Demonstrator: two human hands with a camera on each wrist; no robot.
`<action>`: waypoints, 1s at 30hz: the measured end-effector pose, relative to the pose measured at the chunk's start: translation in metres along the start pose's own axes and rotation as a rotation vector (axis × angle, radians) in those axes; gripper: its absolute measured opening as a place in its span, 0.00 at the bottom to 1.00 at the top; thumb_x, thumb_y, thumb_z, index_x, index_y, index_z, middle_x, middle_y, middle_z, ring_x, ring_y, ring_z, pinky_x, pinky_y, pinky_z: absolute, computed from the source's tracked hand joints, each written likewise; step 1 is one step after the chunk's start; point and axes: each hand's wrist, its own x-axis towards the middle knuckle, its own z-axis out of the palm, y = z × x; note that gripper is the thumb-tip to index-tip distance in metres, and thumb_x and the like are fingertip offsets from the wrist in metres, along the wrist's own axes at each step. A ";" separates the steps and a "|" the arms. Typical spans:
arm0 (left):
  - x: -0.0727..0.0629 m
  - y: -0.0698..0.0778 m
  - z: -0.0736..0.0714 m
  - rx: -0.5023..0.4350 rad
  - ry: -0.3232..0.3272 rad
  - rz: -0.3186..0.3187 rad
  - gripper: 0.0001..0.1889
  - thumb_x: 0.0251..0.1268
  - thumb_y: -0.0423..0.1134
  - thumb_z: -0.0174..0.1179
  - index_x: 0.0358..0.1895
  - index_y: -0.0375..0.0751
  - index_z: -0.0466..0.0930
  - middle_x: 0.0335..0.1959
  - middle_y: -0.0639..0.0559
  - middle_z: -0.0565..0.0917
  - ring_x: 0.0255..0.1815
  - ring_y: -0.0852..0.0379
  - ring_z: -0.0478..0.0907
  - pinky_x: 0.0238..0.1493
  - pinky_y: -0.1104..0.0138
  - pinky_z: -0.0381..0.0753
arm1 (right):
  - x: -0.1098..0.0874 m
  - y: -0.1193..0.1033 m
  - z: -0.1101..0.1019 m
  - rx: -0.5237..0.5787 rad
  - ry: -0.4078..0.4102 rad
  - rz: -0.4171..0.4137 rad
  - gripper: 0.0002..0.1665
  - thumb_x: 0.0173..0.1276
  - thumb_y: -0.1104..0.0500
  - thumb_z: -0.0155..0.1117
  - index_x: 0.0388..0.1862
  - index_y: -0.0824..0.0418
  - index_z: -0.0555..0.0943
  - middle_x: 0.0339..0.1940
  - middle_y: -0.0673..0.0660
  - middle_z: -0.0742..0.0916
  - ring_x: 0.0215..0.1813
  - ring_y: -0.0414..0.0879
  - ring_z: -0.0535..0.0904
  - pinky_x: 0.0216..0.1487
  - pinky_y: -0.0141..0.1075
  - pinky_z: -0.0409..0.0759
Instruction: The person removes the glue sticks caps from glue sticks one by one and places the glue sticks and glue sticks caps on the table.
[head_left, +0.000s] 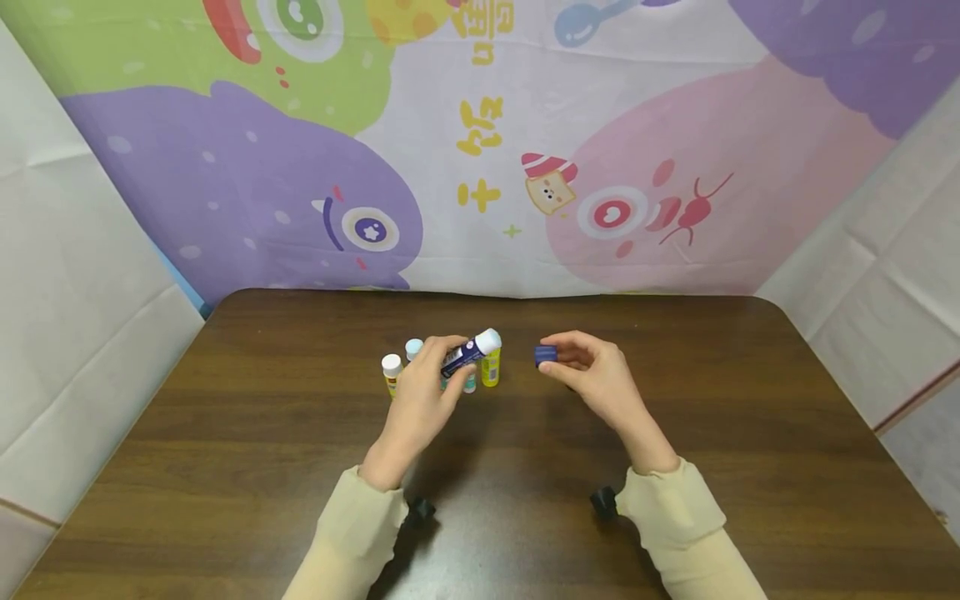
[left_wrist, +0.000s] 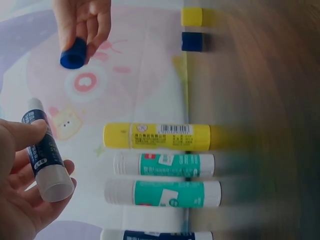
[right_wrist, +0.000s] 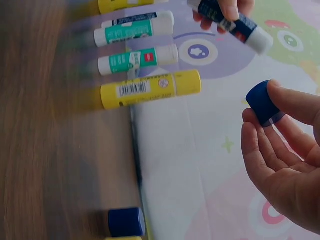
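My left hand (head_left: 422,390) grips a dark navy glue stick (head_left: 461,357) round its label, tilted up to the right. Its white end (head_left: 488,341) is bare, with no cap on it. Between thumb and fingers of my right hand (head_left: 603,379) is a blue cap (head_left: 545,355), held off to the right, apart from the stick. In the left wrist view the cap's hollow opening shows. Behind the left hand stand a yellow glue stick (head_left: 491,367) and teal-labelled glue sticks (left_wrist: 170,193), partly hidden in the head view.
Another blue cap (left_wrist: 192,41) and a yellow cap (left_wrist: 192,17) stand on the brown table (head_left: 240,467), hidden by my right hand in the head view. A white-topped stick (head_left: 392,365) is at the row's left end. A printed cloth (head_left: 450,250) hangs behind the table.
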 end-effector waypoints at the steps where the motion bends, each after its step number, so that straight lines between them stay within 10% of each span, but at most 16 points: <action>1: -0.001 -0.001 -0.001 -0.002 0.006 -0.004 0.16 0.57 0.36 0.61 0.48 0.38 0.73 0.41 0.47 0.78 0.39 0.54 0.78 0.37 0.65 0.79 | 0.000 0.002 -0.002 -0.005 -0.002 0.007 0.19 0.54 0.59 0.69 0.45 0.63 0.80 0.39 0.62 0.85 0.40 0.45 0.82 0.41 0.28 0.78; 14: -0.007 -0.018 -0.021 -0.002 0.044 -0.058 0.18 0.56 0.34 0.61 0.51 0.40 0.76 0.40 0.48 0.77 0.32 0.57 0.74 0.28 0.67 0.75 | -0.007 0.014 -0.019 -0.147 0.016 0.051 0.21 0.57 0.52 0.66 0.49 0.59 0.79 0.38 0.60 0.85 0.38 0.45 0.82 0.39 0.30 0.78; 30: -0.001 -0.045 -0.060 0.034 0.275 -0.110 0.17 0.46 0.30 0.66 0.43 0.35 0.77 0.35 0.42 0.81 0.34 0.49 0.77 0.34 0.59 0.73 | -0.010 0.025 -0.038 -0.345 0.100 0.062 0.20 0.59 0.53 0.65 0.49 0.59 0.77 0.37 0.59 0.85 0.38 0.48 0.81 0.41 0.37 0.79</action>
